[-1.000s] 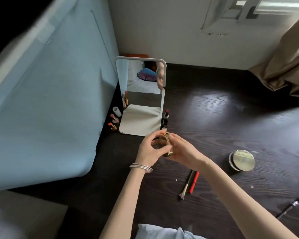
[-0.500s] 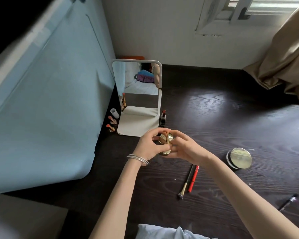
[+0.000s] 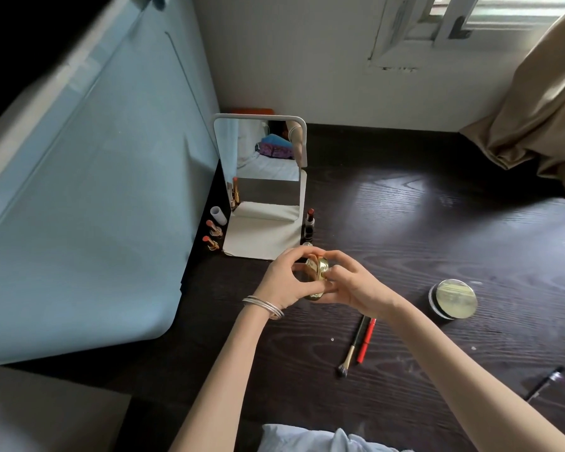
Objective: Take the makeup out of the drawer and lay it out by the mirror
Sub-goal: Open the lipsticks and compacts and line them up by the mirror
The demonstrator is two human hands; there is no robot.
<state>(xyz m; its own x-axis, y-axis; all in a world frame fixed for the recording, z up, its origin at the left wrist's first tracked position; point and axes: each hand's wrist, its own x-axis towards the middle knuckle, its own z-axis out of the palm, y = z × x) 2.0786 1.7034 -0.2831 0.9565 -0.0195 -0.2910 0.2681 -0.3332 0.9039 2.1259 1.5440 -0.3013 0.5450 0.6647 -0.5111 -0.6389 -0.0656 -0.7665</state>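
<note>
Both hands hold a small gold compact (image 3: 318,272) just in front of the standing mirror (image 3: 261,158). My left hand (image 3: 282,278) grips its left side; my right hand (image 3: 351,283) grips its right side. Two open lipsticks (image 3: 213,234) and a white cap (image 3: 218,215) stand left of the mirror's base. A dark red lipstick (image 3: 309,223) stands to its right. A round gold-lidded compact (image 3: 453,298), a brush (image 3: 353,347) and a red pencil (image 3: 366,340) lie on the dark table (image 3: 421,223). No drawer is in view.
A pale blue panel (image 3: 88,207) walls off the table's left side. A beige curtain (image 3: 542,119) drapes onto the far right corner. A thin dark wand (image 3: 543,383) lies near the right edge. The white wall and window are behind.
Both hands stay on the gold compact and have turned it slightly between the fingers. The camera view has shifted a little; nothing on the table has moved.
</note>
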